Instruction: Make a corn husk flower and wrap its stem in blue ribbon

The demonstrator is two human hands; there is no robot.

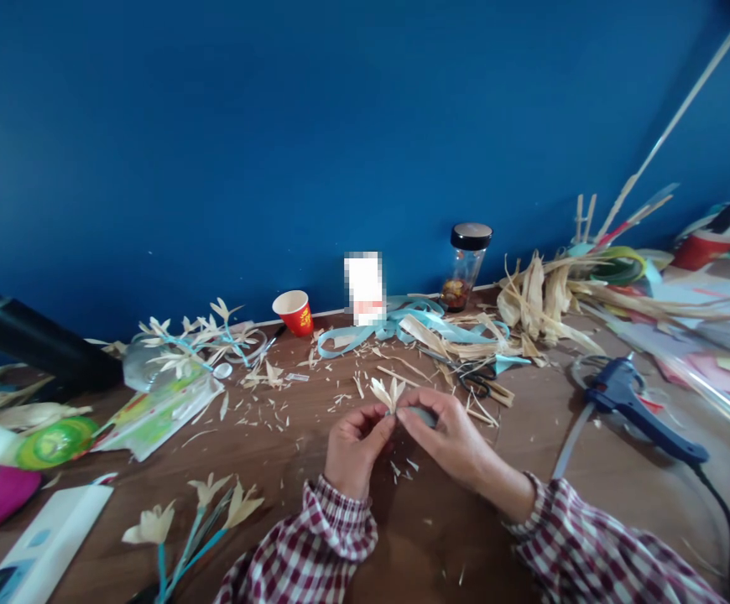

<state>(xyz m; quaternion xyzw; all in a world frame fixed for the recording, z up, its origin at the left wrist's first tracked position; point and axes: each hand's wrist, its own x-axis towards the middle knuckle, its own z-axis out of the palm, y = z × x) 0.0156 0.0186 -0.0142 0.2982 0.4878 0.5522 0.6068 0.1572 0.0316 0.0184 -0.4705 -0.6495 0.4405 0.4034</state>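
Note:
A small cream corn-husk flower (387,393) stands upright between my two hands above the table. My left hand (353,445) pinches its base between thumb and fingers. Closed around the same base from the other side are the fingertips of my right hand (450,440). A grey-green rounded thing (426,417) shows under the right fingers, mostly hidden, and I cannot make out its kind. The flower's lower end is covered by my fingertips. Small husk scraps (404,471) lie on the table just below.
Finished husk flowers (151,526) on blue stems stand front left. A blue glue gun (645,411) with its cord lies right. Black scissors (475,382), pale blue ribbon (403,323), a red paper cup (294,314) and a glass bottle (464,273) line the back, near dried husks (544,294).

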